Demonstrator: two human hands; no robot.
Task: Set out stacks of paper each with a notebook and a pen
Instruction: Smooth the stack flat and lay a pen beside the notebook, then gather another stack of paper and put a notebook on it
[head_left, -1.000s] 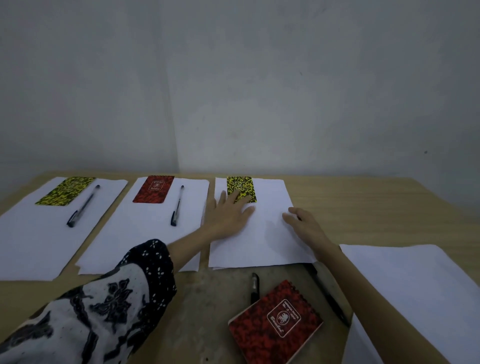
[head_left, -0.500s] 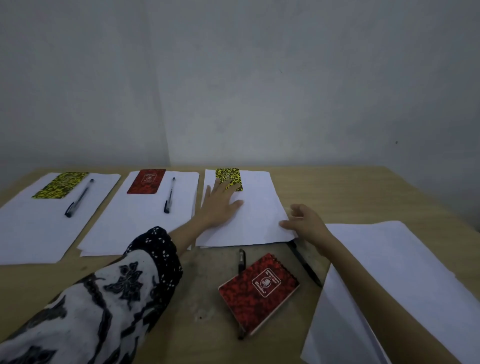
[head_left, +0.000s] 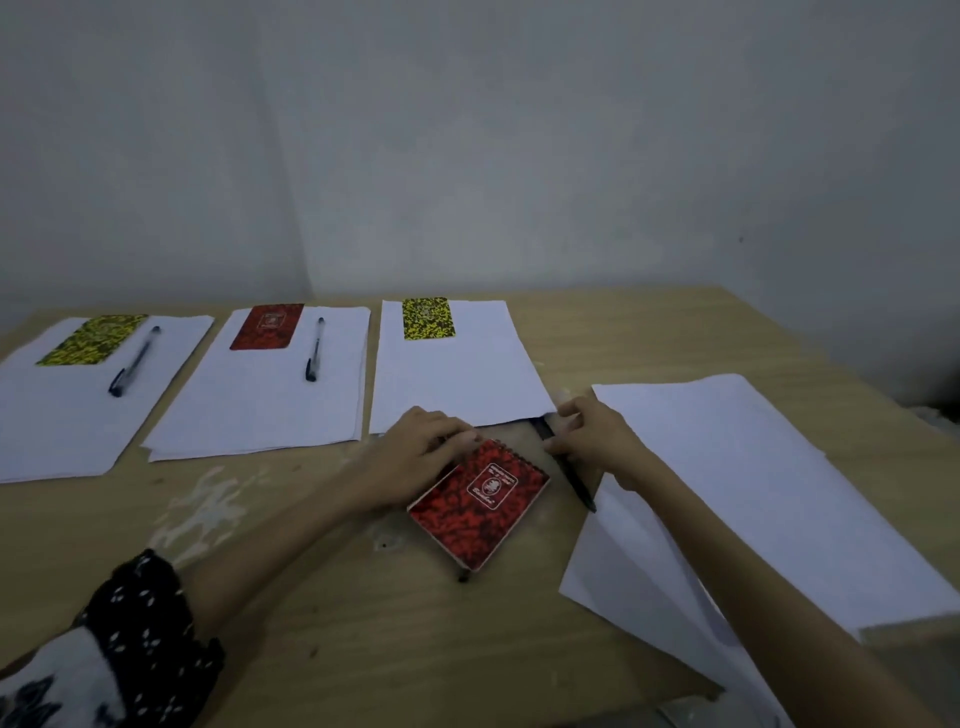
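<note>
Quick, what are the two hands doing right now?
Left hand: fingers curled over the top edge of the red notebook.
Right hand: pinching the black pen.

Plain indoor room, office or classroom type. Evidence: bare grey wall (head_left: 519, 156), wooden table (head_left: 363, 623) in corner, paper stacks (head_left: 270, 405) with notebooks (head_left: 266, 326) and pens (head_left: 314, 349).
</note>
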